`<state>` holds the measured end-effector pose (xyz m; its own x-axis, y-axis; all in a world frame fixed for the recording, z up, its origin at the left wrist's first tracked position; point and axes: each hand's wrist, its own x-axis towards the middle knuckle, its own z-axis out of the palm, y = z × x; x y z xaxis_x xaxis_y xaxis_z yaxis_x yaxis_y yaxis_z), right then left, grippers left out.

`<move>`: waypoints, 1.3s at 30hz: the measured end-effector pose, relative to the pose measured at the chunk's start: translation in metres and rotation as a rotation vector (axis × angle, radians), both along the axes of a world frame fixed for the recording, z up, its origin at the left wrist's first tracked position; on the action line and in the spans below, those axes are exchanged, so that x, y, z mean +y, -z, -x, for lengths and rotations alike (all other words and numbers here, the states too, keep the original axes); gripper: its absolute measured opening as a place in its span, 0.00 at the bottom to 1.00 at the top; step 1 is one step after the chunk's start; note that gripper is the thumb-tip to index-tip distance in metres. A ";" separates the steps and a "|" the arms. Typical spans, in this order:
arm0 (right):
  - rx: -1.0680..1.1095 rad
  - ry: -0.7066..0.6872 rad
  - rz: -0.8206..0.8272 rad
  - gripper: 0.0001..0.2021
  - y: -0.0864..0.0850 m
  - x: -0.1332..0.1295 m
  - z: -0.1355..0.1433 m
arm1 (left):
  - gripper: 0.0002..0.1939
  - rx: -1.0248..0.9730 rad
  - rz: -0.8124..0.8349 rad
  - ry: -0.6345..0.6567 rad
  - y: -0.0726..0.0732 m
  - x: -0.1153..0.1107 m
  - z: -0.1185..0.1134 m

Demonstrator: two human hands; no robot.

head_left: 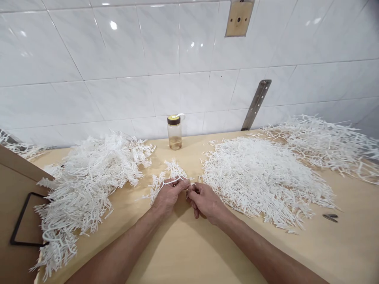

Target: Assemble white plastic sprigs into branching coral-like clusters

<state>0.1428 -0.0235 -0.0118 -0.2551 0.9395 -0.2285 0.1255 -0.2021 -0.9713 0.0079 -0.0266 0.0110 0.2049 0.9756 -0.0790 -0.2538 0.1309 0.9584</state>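
Observation:
My left hand (pixel 170 194) is closed on a thin white branched strand (pixel 172 181), which runs along the top of its fingers. Close beside it on the right, my right hand (pixel 203 199) has its thumb and fingers pinched together near the end of the strand; what lies between those fingertips is too small to tell. Just behind my hands sits a small pile of white branched pieces (pixel 175 169). Large heaps of similar white pieces lie to the left (pixel 91 177) and to the right (pixel 257 177).
A clear bottle (pixel 174 136) with a dark lid stands near the tiled wall. A netlike white mass (pixel 328 144) lies at the back right, with small dark objects (pixel 330 217) nearer. A brown box (pixel 19 205) with a black handle is at the left.

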 end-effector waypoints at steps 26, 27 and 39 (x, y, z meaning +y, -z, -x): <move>-0.523 0.433 -0.611 0.13 -0.044 0.014 -0.057 | 0.16 0.201 -0.078 -0.130 0.008 0.003 0.003; -0.467 0.346 -0.537 0.14 -0.044 0.011 -0.051 | 0.17 0.270 -0.109 -0.122 0.008 0.002 0.002; -0.226 0.027 -0.348 0.10 -0.032 0.006 -0.030 | 0.18 0.364 -0.266 -0.035 0.008 -0.005 -0.006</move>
<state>0.1728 -0.0177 0.0205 -0.2093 0.9762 0.0567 0.3428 0.1275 -0.9307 0.0135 -0.0314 0.0034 0.1770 0.9775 0.1143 0.1062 -0.1345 0.9852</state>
